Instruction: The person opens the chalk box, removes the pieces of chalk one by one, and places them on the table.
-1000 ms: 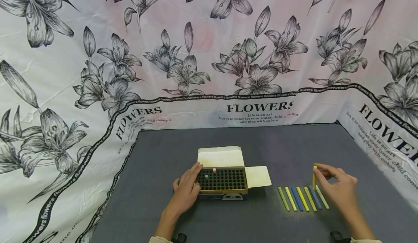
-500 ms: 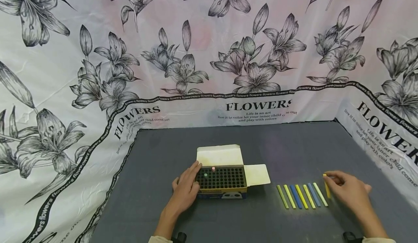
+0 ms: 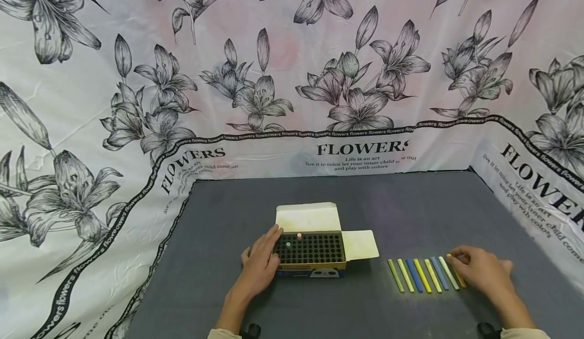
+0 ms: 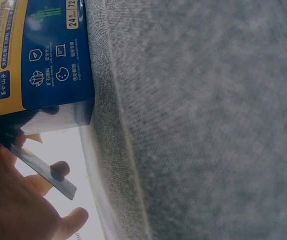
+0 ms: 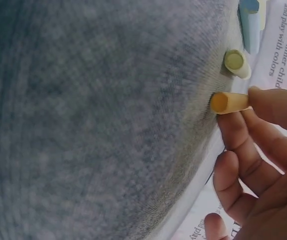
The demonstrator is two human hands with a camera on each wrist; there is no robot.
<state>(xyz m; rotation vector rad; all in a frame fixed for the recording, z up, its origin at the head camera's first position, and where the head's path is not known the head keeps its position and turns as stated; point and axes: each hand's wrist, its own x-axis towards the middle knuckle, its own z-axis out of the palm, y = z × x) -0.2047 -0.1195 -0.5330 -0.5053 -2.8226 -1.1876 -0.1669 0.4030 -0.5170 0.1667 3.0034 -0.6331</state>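
Observation:
An opened chalk box (image 3: 312,266) stands on the table, its holder showing rows of dark holes. One pink chalk (image 3: 299,236) and one green chalk (image 3: 288,244) poke up near its back left. My left hand (image 3: 261,260) rests along the box's left side, fingers extended. In the left wrist view the blue and yellow box wall (image 4: 58,55) shows, with a side flap (image 4: 46,172) by the fingers. My right hand (image 3: 483,270) pinches an orange-yellow chalk stick (image 5: 231,102) between thumb and fingers, low at the table, beside the pale green chalk (image 3: 449,273) ending the row.
Several green, yellow and blue chalk sticks (image 3: 422,275) lie side by side on the grey table (image 3: 365,308), right of the box. The box's white lid (image 3: 307,217) and side flap (image 3: 361,245) are folded out. A flower-print curtain (image 3: 274,101) surrounds the table.
My right hand has moved right and down, bringing the orange-yellow chalk from above the row to the table at its right end. The left hand has stayed at the box.

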